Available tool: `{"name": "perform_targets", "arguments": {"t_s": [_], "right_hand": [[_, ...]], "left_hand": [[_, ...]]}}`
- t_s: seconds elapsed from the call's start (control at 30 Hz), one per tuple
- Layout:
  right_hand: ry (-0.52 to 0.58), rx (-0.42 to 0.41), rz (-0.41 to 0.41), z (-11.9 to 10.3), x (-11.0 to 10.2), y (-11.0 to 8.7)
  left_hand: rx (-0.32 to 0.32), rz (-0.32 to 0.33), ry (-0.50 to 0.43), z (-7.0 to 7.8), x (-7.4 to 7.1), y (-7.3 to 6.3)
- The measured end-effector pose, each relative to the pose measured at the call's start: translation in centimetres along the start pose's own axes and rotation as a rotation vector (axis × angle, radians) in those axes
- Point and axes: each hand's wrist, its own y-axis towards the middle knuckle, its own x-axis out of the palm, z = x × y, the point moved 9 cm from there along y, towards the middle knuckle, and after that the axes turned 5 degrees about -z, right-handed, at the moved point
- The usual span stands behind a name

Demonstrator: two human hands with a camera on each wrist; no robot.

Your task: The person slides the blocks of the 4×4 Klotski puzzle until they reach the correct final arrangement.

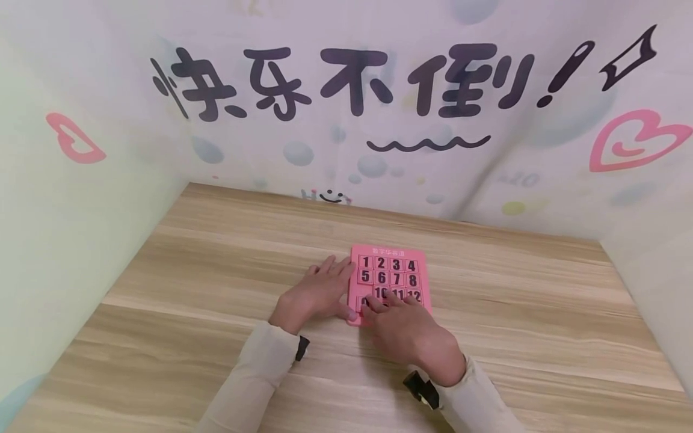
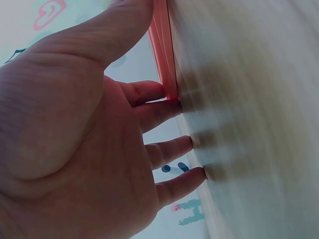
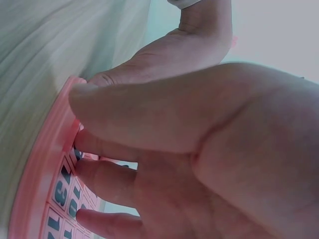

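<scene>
A pink number sliding puzzle (image 1: 420,252) lies flat on the wooden table. Rows 1 to 4 and 5 to 8 are in view, with 10, 11 and 12 below. At the left of the third row is a gap, and under it sits the 9 tile (image 1: 363,302). My left hand (image 1: 320,293) steadies the puzzle's left side, its extended fingers at the edge and its thumb by the lower left corner. Straight fingers of my right hand (image 1: 407,329) rest on the lower tiles, covering most of the bottom row. In the right wrist view, 13 shows beside those fingers.
The wooden table (image 1: 216,258) extends around the puzzle on every side. Behind it hangs a white printed backdrop (image 1: 325,162) with large black characters, and pale walls flank both sides. Black straps (image 1: 421,390) sit at both wrists, over light sleeves.
</scene>
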Motion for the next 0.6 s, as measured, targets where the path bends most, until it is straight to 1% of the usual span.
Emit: {"name": "perform_targets", "arguments": {"t_s": [0.13, 0.6], "right_hand": [[-0.016, 0.002, 0.0, -0.07, -0.02, -0.02], [-0.005, 0.027, -0.011, 0.08, 0.12, 0.15]], "left_hand": [[0.001, -0.001, -0.006, 0.07, -0.03, -0.04], [0.014, 0.007, -0.009, 0.13, -0.09, -0.17]]}}
